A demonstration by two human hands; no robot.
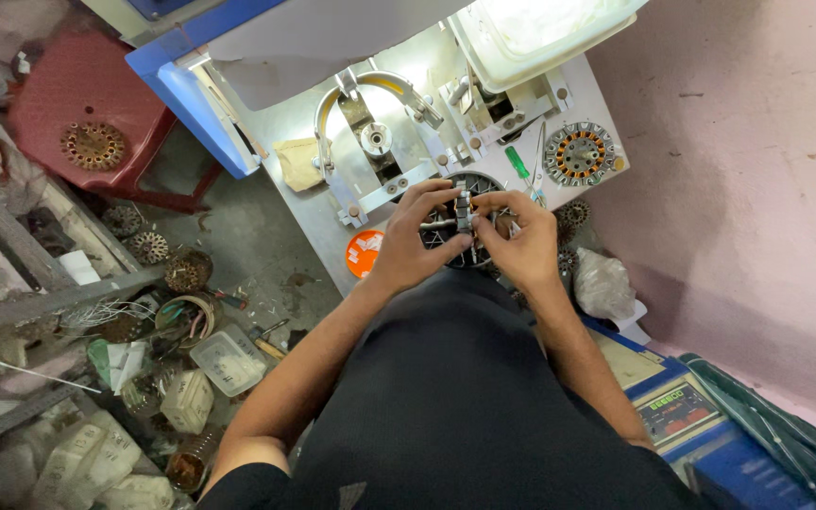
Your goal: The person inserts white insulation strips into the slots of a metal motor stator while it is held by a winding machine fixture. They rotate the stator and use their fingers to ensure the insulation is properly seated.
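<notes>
A round dark motor stator (469,184) with metal teeth lies on the white workbench (318,212), mostly hidden under my hands. My left hand (415,236) grips its left side, fingers curled over the rim. My right hand (521,241) holds the right side, and its fingertips meet the left hand's over a small grey metal piece (465,210) at the stator's middle.
A wound stator with copper coils (579,153) and a green-handled screwdriver (518,163) lie at the bench's right. A metal arched winding fixture (370,132) stands behind. An orange lid (364,252) sits left. Several stators and boxes (229,359) litter the floor; a red stool (96,113) stands far left.
</notes>
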